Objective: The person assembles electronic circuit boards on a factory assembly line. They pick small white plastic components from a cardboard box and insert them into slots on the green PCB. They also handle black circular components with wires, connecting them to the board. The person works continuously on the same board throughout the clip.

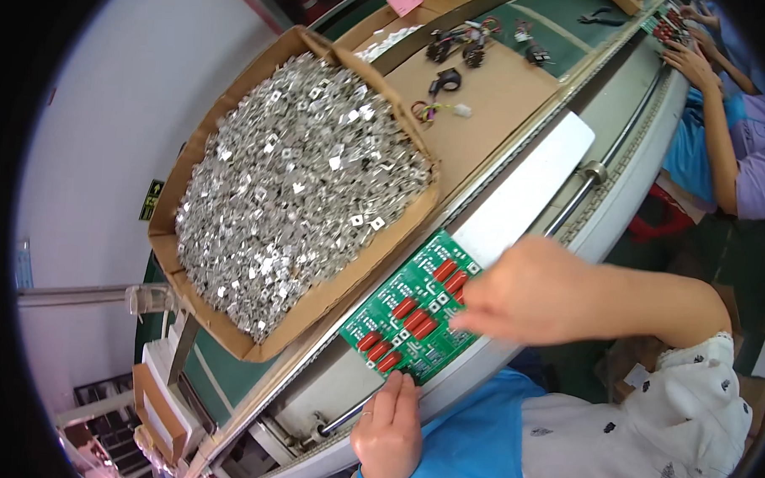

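A green circuit board lies slanted across the rail at the workbench edge. Several red capacitors stand on it in groups, with small silvery square pieces between them. My left hand is at the board's near lower corner, its fingertips close together and gripping the edge. Over the board's right side is my right hand, fingers bent and pinched together, slightly blurred. Whatever those fingers hold, if anything, is hidden. Behind the board sits a large cardboard box full of small shiny metal clips.
A white plate lies on the rail past the board, beside a metal rod. Cable bundles and a black ring with wires rest on cardboard. Pliers lie farther off. Another person's hands work at the far right.
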Demonstrator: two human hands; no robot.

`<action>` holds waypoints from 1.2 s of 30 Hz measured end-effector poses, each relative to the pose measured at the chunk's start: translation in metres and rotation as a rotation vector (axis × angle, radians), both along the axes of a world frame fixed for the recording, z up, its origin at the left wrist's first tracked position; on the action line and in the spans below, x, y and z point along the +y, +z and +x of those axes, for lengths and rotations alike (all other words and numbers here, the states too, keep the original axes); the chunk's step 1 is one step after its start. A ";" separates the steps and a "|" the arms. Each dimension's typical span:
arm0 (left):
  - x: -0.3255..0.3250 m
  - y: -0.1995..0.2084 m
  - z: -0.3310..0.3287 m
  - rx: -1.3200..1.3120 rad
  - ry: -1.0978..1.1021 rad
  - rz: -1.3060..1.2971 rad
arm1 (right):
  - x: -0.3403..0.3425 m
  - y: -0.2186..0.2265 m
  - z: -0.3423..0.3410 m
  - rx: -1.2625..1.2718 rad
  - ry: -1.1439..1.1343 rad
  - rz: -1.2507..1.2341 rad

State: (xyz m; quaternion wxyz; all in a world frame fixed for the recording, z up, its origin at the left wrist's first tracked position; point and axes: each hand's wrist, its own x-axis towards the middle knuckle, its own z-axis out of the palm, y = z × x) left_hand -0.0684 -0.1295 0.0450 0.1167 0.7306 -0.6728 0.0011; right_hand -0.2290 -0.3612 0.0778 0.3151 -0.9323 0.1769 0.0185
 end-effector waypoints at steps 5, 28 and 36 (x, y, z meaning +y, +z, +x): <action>-0.002 0.003 -0.005 0.009 0.031 0.035 | -0.078 -0.005 -0.014 -0.158 -0.406 0.096; -0.034 0.020 -0.035 -0.084 0.070 0.129 | -0.054 -0.033 0.083 -0.460 -0.471 -0.379; -0.045 0.028 -0.045 -0.053 0.088 0.167 | -0.057 -0.041 0.073 -0.546 -0.412 -0.339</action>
